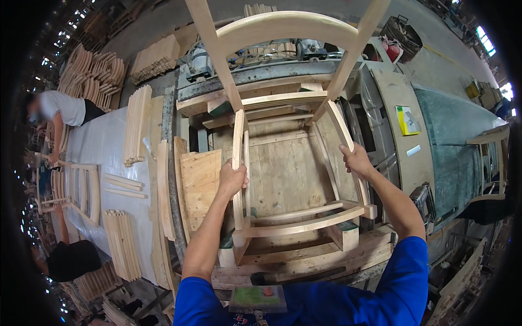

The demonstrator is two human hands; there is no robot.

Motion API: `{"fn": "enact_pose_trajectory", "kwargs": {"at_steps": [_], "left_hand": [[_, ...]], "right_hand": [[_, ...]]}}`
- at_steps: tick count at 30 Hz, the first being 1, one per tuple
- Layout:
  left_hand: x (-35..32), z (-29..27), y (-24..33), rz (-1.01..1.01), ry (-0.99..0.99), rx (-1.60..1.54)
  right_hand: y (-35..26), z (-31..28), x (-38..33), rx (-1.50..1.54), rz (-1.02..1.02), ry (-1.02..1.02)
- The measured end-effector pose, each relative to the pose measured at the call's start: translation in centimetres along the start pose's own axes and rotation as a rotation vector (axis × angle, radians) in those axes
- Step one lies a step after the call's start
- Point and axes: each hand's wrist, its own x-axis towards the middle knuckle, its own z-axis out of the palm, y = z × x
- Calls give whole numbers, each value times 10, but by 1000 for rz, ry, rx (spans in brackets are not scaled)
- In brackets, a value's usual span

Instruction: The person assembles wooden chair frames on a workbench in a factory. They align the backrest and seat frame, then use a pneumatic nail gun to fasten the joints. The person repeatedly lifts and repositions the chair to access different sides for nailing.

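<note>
the person stands over an unfinished wooden chair frame [283, 163] that fills the centre of the frame, set on a plywood workbench [283, 174] and held among wooden jig blocks [343, 233]. the left hand [232, 179] is wrapped shut around the left side rail [239, 141], just left of centre, fingers curled over the curved strip. the right hand [356, 160] grips the right side rail [342, 136] right of centre, fingers folded over its outer edge.

judging by how the parts sit, the frame looks largely put together: both side rails run between the front cross rails [304, 217] at the lower middle and the rear rails [277, 100] above centre, and the two back posts rise to the curved top rail [285, 24] at the upper edge. there is no seat panel, and the wood is bare, so seating and finishing appear left to do. whether the joints are fully seated cannot be told from here.

on the left, a long table [103, 146] carries stacks of slats [136, 125] and curved pieces [166, 185], plus another partly built frame [81, 190]. a second person [60, 108] bends over that table at the upper left. a yellow-green pad [408, 119] lies on the bench at the right.
</note>
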Motion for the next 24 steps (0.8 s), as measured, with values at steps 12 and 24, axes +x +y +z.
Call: {"fn": "enact_pose_trajectory", "kwargs": {"at_steps": [12,24], "left_hand": [[-10,8,-24,301,469,1229],[-51,-14,-86,264,355,1158]], "right_hand": [[56,42,-40,-299,-324,-9],[65,48,-43,-301,-238,-88]]}}
